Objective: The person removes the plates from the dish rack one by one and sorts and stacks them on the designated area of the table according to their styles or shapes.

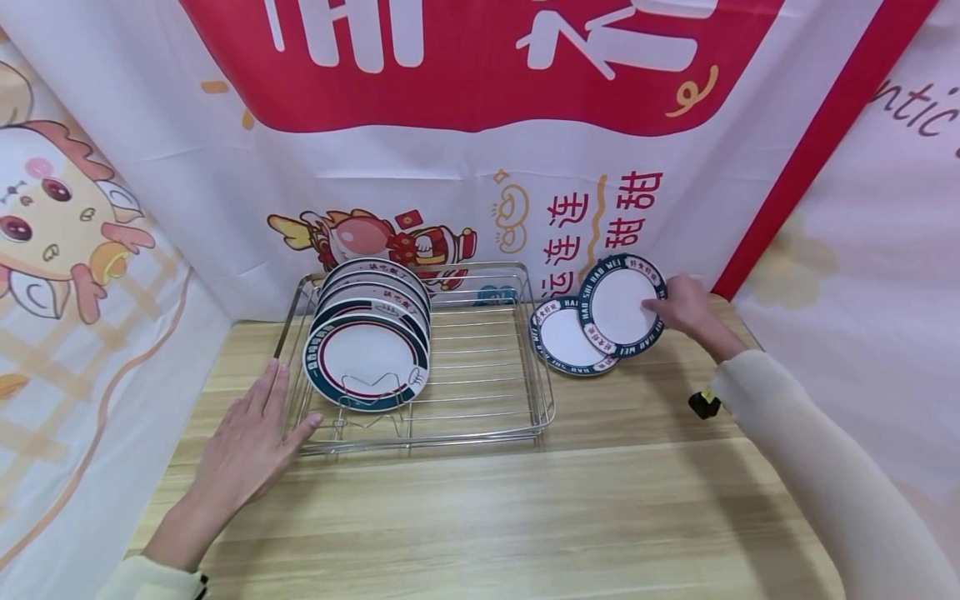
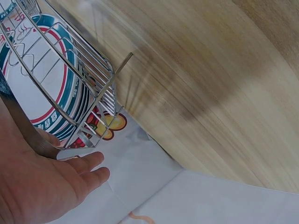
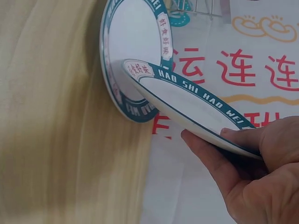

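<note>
My right hand (image 1: 686, 308) pinches a white plate (image 1: 618, 304) by its rim, thumb on the upper face and fingers below. The plate has a dark green lettered border and is tilted. It overlaps a matching plate (image 1: 566, 337) lying to the right of the wire dish rack (image 1: 480, 367). In the right wrist view the held plate (image 3: 187, 107) appears nearly edge-on. My left hand (image 1: 251, 442) lies against the rack's left front corner, fingers straight and thumb at the front rail. Several plates (image 1: 367, 362) lean upright in the left part of the rack.
A wooden table (image 1: 480, 517) bears the rack and the plates. Printed cloth (image 1: 450, 158) hangs behind it, with more cloth at both sides. A small black and yellow object (image 1: 703, 405) lies near the right sleeve.
</note>
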`<state>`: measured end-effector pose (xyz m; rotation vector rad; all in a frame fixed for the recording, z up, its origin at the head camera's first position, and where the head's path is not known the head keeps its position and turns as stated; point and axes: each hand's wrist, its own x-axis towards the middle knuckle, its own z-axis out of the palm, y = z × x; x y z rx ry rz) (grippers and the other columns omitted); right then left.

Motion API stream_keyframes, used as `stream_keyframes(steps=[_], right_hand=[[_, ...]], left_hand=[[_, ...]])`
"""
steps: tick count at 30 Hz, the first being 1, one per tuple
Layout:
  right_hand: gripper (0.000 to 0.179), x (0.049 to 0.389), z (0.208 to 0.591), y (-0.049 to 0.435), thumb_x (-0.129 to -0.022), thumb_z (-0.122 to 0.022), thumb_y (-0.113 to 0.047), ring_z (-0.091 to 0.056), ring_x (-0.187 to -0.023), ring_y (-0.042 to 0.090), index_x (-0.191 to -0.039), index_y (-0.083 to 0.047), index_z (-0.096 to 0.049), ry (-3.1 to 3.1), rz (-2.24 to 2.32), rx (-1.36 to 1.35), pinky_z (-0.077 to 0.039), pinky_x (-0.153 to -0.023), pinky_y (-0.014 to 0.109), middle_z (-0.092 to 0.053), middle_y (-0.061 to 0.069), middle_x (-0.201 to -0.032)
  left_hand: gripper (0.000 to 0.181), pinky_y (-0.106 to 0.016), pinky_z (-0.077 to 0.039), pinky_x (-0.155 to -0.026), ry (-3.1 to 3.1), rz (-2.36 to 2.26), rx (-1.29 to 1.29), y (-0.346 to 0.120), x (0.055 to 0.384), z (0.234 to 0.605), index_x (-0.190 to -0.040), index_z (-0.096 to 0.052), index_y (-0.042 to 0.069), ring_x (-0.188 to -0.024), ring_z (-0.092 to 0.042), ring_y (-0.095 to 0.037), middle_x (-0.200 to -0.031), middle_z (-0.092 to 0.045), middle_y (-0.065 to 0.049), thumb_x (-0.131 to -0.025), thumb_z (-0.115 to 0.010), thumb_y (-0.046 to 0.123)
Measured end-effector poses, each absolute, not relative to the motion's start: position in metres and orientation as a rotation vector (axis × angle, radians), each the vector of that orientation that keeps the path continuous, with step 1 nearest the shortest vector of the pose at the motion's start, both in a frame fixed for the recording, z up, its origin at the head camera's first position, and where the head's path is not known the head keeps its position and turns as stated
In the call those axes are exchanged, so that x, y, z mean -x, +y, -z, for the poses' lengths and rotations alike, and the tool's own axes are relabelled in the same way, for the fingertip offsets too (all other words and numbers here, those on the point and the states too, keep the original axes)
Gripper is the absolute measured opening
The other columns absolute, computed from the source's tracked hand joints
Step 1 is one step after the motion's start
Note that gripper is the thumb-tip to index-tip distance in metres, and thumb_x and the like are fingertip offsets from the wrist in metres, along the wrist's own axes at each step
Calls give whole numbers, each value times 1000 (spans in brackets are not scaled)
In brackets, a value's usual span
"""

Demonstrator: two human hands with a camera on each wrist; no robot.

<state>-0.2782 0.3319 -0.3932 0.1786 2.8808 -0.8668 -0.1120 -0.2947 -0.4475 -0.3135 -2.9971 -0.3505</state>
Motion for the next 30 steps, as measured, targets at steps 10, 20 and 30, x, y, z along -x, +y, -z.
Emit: stream_keyframes(steps=[10,20,30], right_hand=[[48,281,413,344,-103,-69,-17,-67,-79,29,-131,19,-55,2820,935,-287,-59,-66,29,-70,30,-106],[62,280,435,346,-99,-76,-21,-66,-91,34,-142,13,-47,2795,982,-388,-62,-77,38,-65,30,-116],[49,285,453,342,-94,-81,-33,-58,-73,23,-109,9,-62,2796,871,-405,-47,-64,30,-64,14,-83]], left_hand=[[92,-74,-25,-119,-3001,342,313,-295,111,447,-170,-2,3,-157,-20,-51,-176,-6,-25,-109,-46,57],[92,-73,-25,-120,-2999,339,316,-296,112,448,-170,-3,3,-157,-21,-52,-176,-6,-24,-109,-46,57],[92,-72,-24,-120,-2995,328,321,-295,114,448,-169,-4,2,-156,-23,-52,-175,-8,-26,-109,-48,56]])
